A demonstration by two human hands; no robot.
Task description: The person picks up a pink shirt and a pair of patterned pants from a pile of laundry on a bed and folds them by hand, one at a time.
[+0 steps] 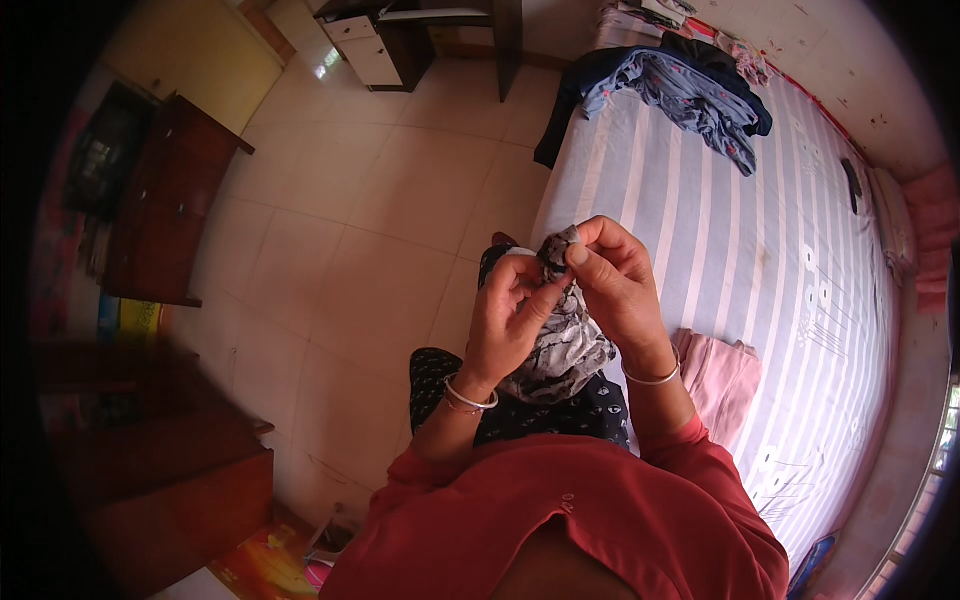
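A grey-and-black patterned garment [566, 349] hangs bunched over my lap, its upper end gathered between both hands. My right hand [619, 281] pinches the top edge of the cloth between thumb and forefinger. Just below and to the left, my left hand [510, 315] grips the same gathered part, thumb toward the cloth. Each wrist wears a bangle. Beneath the garment are my dark patterned trousers [607, 405]. How the cloth is folded inside my fingers is hidden.
The bed with a striped sheet [690, 247] lies at my right. On it are a folded pink cloth [720, 382], a heap of blue clothes [675, 97] and a dark slim object [851, 186]. Wooden cabinets [169, 202] stand left, a desk [412, 45] beyond the tiled floor [360, 247].
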